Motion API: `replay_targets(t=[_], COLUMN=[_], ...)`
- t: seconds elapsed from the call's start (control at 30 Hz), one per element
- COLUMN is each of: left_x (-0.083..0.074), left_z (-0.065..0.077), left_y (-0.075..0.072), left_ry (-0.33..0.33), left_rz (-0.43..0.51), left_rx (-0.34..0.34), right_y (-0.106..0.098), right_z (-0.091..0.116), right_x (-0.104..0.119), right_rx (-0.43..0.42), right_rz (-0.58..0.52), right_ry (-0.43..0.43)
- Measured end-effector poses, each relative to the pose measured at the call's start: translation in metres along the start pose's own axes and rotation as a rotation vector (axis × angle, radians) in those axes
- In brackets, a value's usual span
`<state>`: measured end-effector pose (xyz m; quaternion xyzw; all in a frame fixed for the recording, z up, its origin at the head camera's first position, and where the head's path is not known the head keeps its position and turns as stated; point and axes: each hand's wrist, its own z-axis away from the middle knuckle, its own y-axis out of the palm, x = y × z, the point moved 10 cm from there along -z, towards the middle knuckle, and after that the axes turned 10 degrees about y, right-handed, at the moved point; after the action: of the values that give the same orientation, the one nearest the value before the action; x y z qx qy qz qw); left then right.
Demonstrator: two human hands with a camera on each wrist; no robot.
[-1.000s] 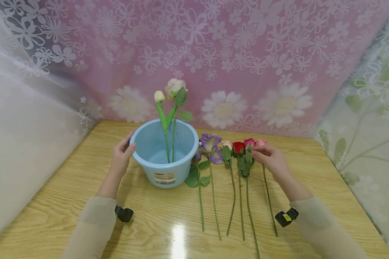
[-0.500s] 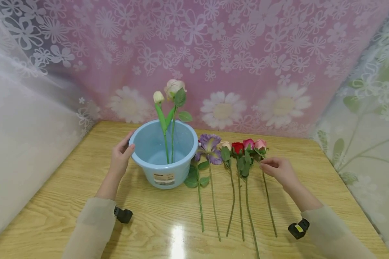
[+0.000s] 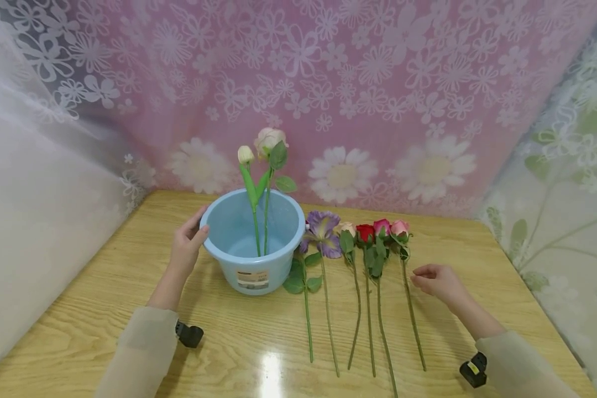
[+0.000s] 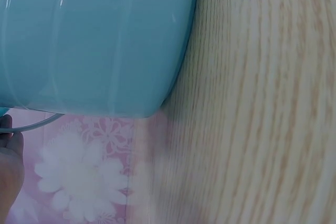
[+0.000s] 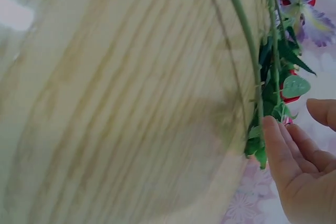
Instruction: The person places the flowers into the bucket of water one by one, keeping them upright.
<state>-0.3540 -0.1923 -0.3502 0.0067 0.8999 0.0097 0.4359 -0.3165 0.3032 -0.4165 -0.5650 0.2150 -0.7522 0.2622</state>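
Now that the right hand (image 3: 441,284) has drawn back from the head of the pink rose (image 3: 400,228) to beside its stem, fingers loosely extended, that rose seems left lying at the row's right end on the table (image 3: 229,345), with arranging apparently unfinished: only the cream tulip (image 3: 246,155) and pale rose (image 3: 270,141) stand in the blue bucket (image 3: 278,273). The left hand (image 3: 185,243) grips the bucket's left rim. The front label (image 3: 252,280) carries print too small to read.
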Motion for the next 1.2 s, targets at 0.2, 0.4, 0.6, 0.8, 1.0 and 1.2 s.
replay_targets(t=[0.2,0.4,0.6,0.8,1.0,1.2], left_x=[0.001,0.0,0.002,0.002,0.003,0.003], left_z=[0.001,0.001,0.001,0.0,0.0,0.001], left_y=[0.0,0.001,-0.001,0.0,-0.001,-0.001], left_ry=[-0.007,-0.006,0.004,0.018,0.019,0.018], left_rz=[-0.005,-0.015,0.006,-0.006,-0.013,-0.008], left_rx=[0.0,0.003,-0.007,0.005,0.001,0.002], right_y=[0.007,0.017,0.021,0.021,0.024,0.025], right_z=[-0.002,-0.007,-0.011,-0.016,-0.02,-0.024], right_x=[-0.017,-0.031,-0.033,-0.034,-0.034,-0.03], right_rx=[0.063,0.114,0.14,0.138,0.122,0.086], right_rz=[0.004,-0.027,-0.043,-0.022,-0.015,0.027], right_ry=[0.058,0.115,0.143,0.151,0.159,0.159])
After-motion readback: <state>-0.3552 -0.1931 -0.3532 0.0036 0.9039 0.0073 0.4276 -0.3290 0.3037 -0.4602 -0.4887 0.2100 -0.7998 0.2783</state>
